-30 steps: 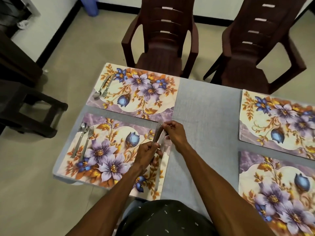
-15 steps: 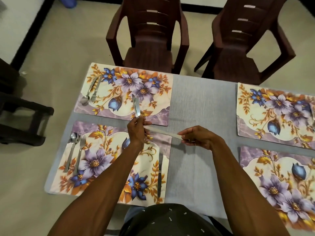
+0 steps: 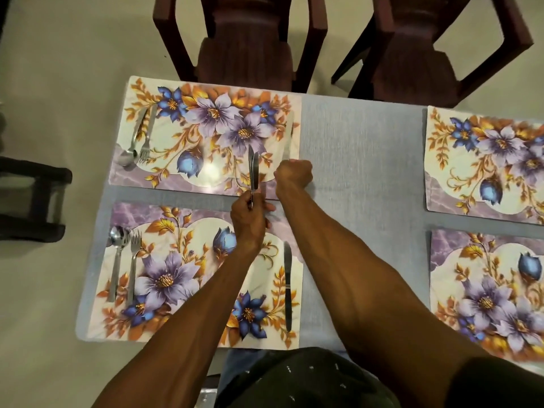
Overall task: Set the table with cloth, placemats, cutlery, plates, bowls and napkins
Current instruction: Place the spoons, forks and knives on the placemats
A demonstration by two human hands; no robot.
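Left hand point(image 3: 248, 214) is closed around the handles of two steel table knives point(image 3: 253, 169), blades pointing away from the person over the near edge of the far-left floral placemat point(image 3: 206, 136). Right hand point(image 3: 293, 175), just right of that grip, is curled into a fist at the same mat's right edge; a blurred steel knife point(image 3: 289, 134) extends beyond it along that edge, and whether the fingers have hold of it cannot be told. Below the left grip lies the near-left floral placemat point(image 3: 188, 275), with a steel knife point(image 3: 288, 287) flat along its right side and a steel spoon point(image 3: 116, 254) and fork point(image 3: 134, 260) on its left. A second spoon and fork pair point(image 3: 138, 139) lies far left of the grip. Grey tablecloth point(image 3: 362, 172) covers the table. Two further floral placemats point(image 3: 485, 160) lie well right of both hands.
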